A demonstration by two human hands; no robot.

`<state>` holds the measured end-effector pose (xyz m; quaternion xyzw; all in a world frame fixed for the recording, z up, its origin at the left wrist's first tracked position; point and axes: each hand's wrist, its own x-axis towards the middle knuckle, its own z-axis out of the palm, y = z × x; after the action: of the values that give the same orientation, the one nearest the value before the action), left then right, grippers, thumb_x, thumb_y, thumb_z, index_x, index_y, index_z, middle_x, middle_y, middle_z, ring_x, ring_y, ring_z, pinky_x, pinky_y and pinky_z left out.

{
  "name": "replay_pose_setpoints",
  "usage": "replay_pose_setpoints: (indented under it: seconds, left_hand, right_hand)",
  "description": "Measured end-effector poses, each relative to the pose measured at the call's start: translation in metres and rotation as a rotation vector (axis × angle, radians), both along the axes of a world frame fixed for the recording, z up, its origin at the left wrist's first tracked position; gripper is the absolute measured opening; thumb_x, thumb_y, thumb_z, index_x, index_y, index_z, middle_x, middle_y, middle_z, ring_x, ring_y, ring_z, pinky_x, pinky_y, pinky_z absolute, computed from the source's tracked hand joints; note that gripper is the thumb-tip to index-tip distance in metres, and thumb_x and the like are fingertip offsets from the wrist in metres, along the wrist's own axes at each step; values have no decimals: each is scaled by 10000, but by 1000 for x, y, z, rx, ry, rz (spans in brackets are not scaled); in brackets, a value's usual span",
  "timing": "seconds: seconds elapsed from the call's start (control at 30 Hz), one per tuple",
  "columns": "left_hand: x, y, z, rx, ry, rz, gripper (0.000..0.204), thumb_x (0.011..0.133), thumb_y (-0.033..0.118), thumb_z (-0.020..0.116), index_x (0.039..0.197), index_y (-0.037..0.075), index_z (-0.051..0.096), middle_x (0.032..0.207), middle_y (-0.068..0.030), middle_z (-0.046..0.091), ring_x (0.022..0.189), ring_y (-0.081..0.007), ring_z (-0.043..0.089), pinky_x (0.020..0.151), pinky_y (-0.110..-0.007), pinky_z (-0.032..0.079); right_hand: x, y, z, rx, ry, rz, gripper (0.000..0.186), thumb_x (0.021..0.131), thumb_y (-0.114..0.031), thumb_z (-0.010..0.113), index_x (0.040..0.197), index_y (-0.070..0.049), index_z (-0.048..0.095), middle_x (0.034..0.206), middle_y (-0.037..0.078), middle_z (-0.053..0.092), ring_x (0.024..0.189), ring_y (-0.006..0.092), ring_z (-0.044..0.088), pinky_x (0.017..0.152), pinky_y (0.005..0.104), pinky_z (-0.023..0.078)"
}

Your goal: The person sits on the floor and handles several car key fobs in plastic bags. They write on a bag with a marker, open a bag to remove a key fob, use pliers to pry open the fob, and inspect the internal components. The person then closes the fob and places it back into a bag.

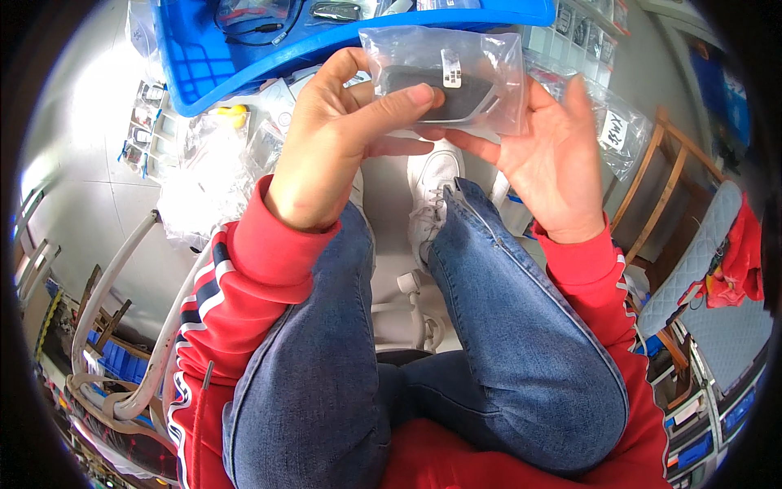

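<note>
In front of me I hold up a clear plastic bag (pixel 509 90) by its two sides. Inside it lies a flat dark grey item (pixel 468 104) with rounded ends, and a small white label (pixel 451 68) shows on the bag. My left hand (pixel 330 134) grips the left part, thumb pressed across the front and other fingers behind. At the right side, my right hand (pixel 558 159) supports the bag with its palm turned up. Some of its fingers reach behind and under the bag, partly hidden, and its thumb stands away from the plastic.
Beyond my hands stands a blue plastic bin (pixel 191 69) holding a cable and bagged items. Clear plastic bags (pixel 204 183) pile up at left, with another labelled bag (pixel 623 134) at right. A wooden chair (pixel 664 175) stands right; a white metal tube frame (pixel 106 281) rises left.
</note>
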<state>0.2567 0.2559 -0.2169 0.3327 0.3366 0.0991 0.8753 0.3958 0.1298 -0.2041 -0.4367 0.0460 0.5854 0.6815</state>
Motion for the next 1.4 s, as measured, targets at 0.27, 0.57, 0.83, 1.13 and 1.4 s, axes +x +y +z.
replay_pose_setpoints:
  seconds: [0.27,0.57,0.83,1.13,1.4]
  left_hand:
    - [5,-8,-6,463,50,81,486,716,61,715,1127,11,460,1015,-133,591,896,-200,593,675,-256,515]
    - [1,-7,-1,1160,62,-102,272,660,4,724,923,26,658,1112,-107,544,1015,-188,520,832,-285,443]
    - [3,-8,-3,1124,7,-43,271,659,-24,707,925,17,671,1097,-120,555,980,-198,548,801,-283,470]
    - [6,-9,0,1638,11,-16,312,582,3,727,889,40,687,845,-89,576,781,-205,561,782,-338,481]
    - [11,-13,-4,1728,-34,-25,325,564,11,736,883,35,681,772,-79,561,709,-212,546,730,-336,492]
  right_hand:
    - [-7,-3,1,-81,-409,58,242,878,-118,542,1090,-1,538,1012,73,599,912,149,592,746,317,529]
    - [-9,-4,2,-26,-404,35,296,825,-51,609,1107,-1,534,997,75,607,880,132,598,771,260,499]
    - [-16,0,3,-11,-526,39,395,787,5,640,1153,22,492,995,92,603,889,131,594,776,242,490]
    - [-21,1,5,-68,-645,-14,323,777,23,644,1073,32,514,942,100,620,842,135,610,731,230,501]
    - [-23,1,7,-133,-677,-25,265,795,-26,646,1023,25,522,868,71,621,789,106,601,686,217,490]
